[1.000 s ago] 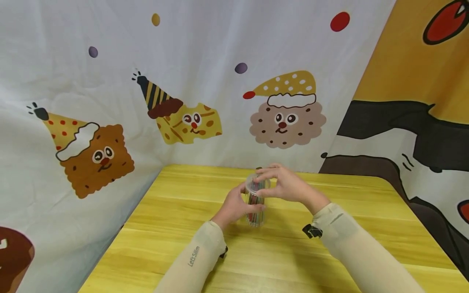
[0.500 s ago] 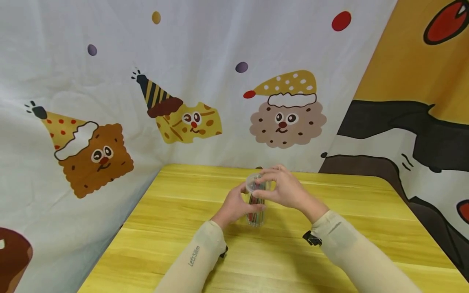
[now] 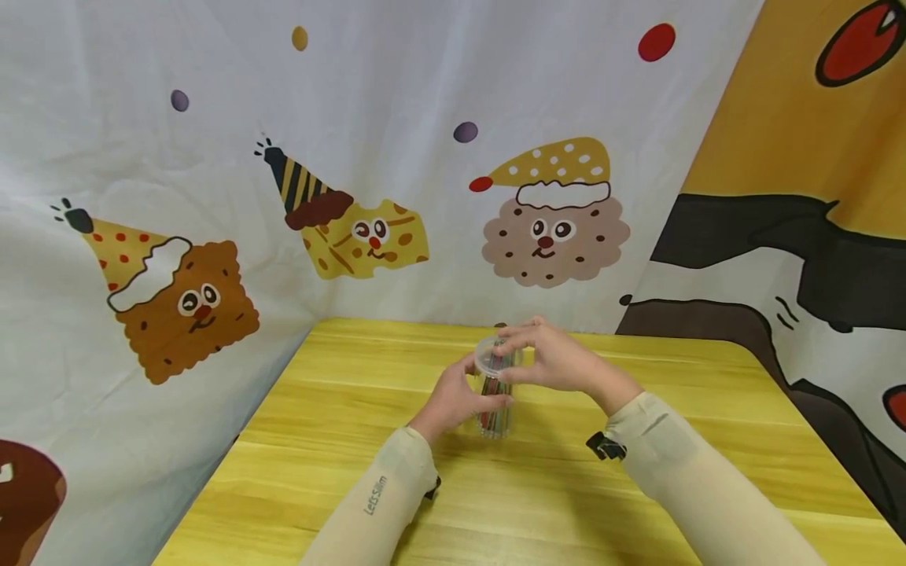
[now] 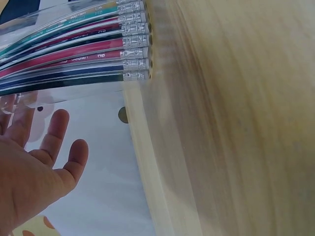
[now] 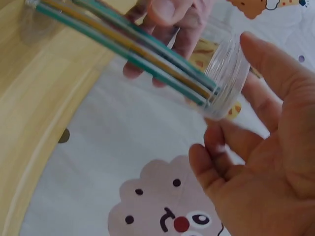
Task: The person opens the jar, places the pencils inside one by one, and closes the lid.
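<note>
A clear plastic jar stands upright on the wooden table. Inside it are several pencils in red, green, dark blue and yellow, their ferrule ends at the bottom. My left hand grips the jar's side, thumb in front and fingers behind. On top is a round clear lid, held at its rim by the thumb and fingers of my right hand. In the right wrist view, left-hand fingers show behind the jar.
Behind the table's far edge hangs a white cloth printed with cartoon biscuits and cheese. To the right it has an orange and black pattern. Black straps sit at the wrists.
My right hand has shifted and turned slightly back and forth at the lid. The left hand and the jar stay in the same place.
</note>
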The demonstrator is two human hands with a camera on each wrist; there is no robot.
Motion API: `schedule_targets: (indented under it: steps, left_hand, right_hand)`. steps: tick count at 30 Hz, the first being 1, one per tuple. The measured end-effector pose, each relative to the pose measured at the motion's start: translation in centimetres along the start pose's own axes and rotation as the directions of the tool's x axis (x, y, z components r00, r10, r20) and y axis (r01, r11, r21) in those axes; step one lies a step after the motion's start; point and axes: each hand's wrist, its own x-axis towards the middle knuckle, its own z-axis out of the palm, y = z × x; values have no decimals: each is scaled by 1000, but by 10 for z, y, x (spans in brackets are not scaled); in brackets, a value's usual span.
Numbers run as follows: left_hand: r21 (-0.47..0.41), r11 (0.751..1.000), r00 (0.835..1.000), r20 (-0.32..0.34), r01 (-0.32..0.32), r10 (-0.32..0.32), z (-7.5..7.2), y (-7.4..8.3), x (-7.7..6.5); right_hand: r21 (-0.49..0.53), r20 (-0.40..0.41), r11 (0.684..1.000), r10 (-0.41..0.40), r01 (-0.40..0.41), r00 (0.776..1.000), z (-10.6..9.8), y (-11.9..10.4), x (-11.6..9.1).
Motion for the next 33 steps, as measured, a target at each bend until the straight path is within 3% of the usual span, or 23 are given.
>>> schedule_targets:
  steps: [7,14,17,22,26,29,31,33]
  left_hand:
    - [3,1000,1000,-1,-13,13,0,-1,1]
    - [24,1000,1000,-14,-6,6,0,0,1]
    - [21,1000,1000,-13,-4,4,-1,0,1]
    - [8,1000,1000,-10,-1,1,0,1,1]
    - [-1,1000,1000,-8,8,-8,0,0,2]
    - [-14,1000,1000,-4,16,-16,-1,0,2]
    - [-22,1000,1000,-2,17,-17,-1,-1,2]
    - [-23,1000,1000,3,9,-9,-1,-2,2]
  right_hand:
    - [-57,-52,998,-20,17,998,4,-2,1]
    - [159,17,987,11,-13,1000,2,13,3]
    - [207,11,978,24,-26,1000,3,14,5]
    - [189,-97,979,95,-76,991,12,4,0]
    - [122,-246,977,200,-174,948,27,-14,-7]
    - [80,-311,969,246,-232,918,37,-22,-10]
    - [79,-305,971,239,-225,922,38,-20,-11]
    - [112,-253,979,195,-172,947,34,-11,-10]
